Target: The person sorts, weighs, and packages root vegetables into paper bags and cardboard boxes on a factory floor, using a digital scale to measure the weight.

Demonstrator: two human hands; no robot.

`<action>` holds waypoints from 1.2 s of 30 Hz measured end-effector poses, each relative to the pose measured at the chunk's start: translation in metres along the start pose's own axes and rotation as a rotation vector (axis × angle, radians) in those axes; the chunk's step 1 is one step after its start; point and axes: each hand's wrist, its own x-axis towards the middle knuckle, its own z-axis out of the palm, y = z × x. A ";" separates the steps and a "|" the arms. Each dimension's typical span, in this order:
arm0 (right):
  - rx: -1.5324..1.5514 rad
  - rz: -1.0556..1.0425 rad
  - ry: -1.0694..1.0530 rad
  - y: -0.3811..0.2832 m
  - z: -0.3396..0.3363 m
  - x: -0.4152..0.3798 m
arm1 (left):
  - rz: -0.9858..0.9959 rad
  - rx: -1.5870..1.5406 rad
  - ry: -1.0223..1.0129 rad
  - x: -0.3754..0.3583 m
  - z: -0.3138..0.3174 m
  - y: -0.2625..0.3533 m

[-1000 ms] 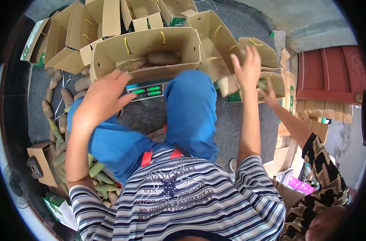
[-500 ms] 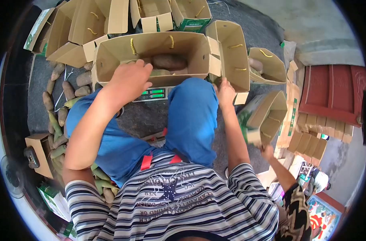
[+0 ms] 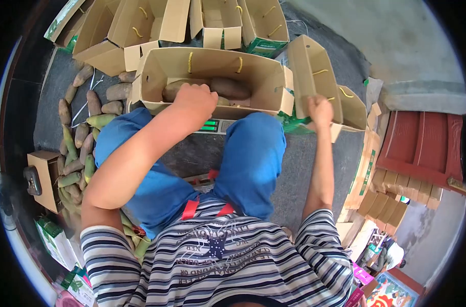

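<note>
An open cardboard carton (image 3: pixel 266 84) stands before my knees, on a scale (image 3: pixel 225 126) with a lit green display. Inside lie several muddy root vegetables, which look like radishes (image 3: pixel 232 88). My left hand (image 3: pixel 194 105) reaches over the carton's near wall, fingers bent down among them. Its fingertips are hidden, so what it grasps does not show. To the right, my right hand (image 3: pixel 320 110) is closed on the near edge of a second carton (image 3: pixel 300 74), which has yellow rope handles and a green printed side.
More open cartons (image 3: pixel 102 48) line the far side. A heap of brown and green radishes (image 3: pixel 84 135) lies left of my knees. Another carton (image 3: pixel 354 110) stands at right, near a flattened cardboard sheet (image 3: pixel 363 169) and a red wooden panel (image 3: pixel 422 140).
The view has shifted. My left hand has moved rightward along the carton; my right hand has moved onto the second carton's near edge. Another person's arm and the carton it held have left view.
</note>
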 end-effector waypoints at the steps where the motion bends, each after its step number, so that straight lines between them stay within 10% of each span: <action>1: -0.016 -0.071 0.076 -0.004 -0.025 0.001 | 0.003 0.028 -0.003 0.004 0.007 0.000; 8: -0.039 -0.362 0.522 -0.068 -0.164 -0.010 | 0.015 0.193 -0.084 0.017 0.031 0.006; 13: 0.909 -0.259 0.528 -0.123 -0.180 0.059 | -0.002 0.209 -0.037 0.019 0.031 0.014; 18: 1.710 -0.271 0.429 -0.229 -0.105 0.160 | 0.000 0.172 0.019 0.023 0.032 0.015; 21: 1.542 -0.209 0.478 -0.313 -0.037 0.168 | -0.026 0.152 0.049 0.026 0.030 0.011; 26: 1.898 0.349 -0.462 -0.384 0.035 0.144 | -0.072 0.162 -0.024 0.034 0.031 0.016; 36: 1.572 -0.306 -0.449 -0.259 -0.070 0.062 | -0.043 0.135 0.000 0.035 0.023 0.021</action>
